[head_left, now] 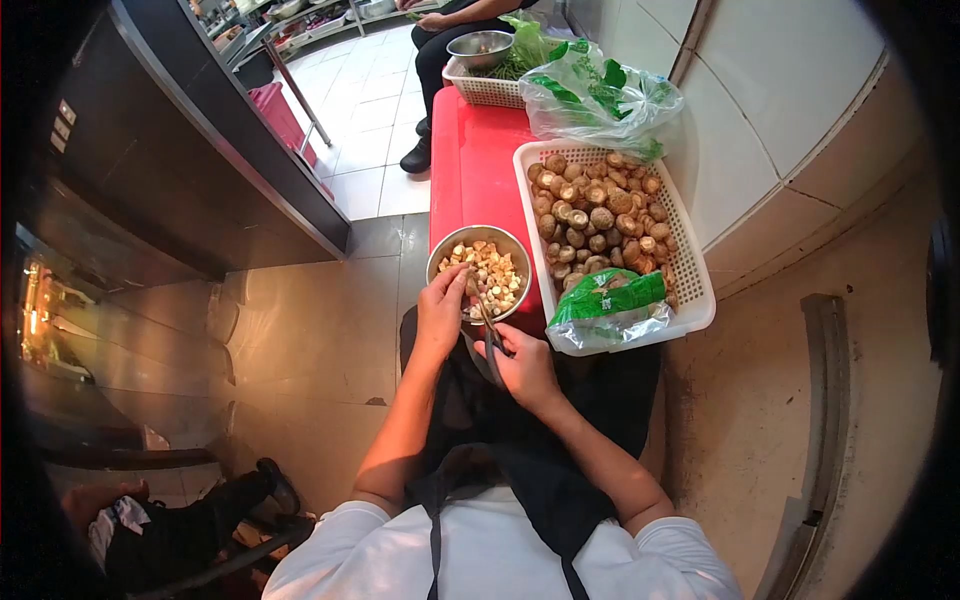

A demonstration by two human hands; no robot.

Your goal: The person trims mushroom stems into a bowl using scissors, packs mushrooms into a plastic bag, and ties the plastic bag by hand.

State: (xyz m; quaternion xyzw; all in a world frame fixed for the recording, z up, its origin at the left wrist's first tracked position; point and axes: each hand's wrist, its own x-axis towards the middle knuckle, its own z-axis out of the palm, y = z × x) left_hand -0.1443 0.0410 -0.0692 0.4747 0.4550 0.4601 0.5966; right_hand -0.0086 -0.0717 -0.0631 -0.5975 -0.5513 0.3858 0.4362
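My right hand [528,370] is wrapped round the dark handles of a pair of scissors [487,318], whose blades point up over the near rim of a steel bowl [432,268]. Cut mushroom pieces [492,262], pale and brown, fill much of the bowl. At its left rim my left hand [440,308] pinches a mushroom [471,286] beside the blades; the fingers partly hide it. Whole brown mushrooms [600,217] lie heaped in a white perforated basket [692,262] to the right of the bowl. A green and clear plastic bag [612,305] rests on the basket's near end.
Bowl and baskets stand on a red surface [470,165]. Farther back are a clear bag with green print [600,95] and another basket [490,92] holding greens and a metal bowl [481,47]. A person [432,70] sits beyond. Tiled wall [790,90] bounds the right.
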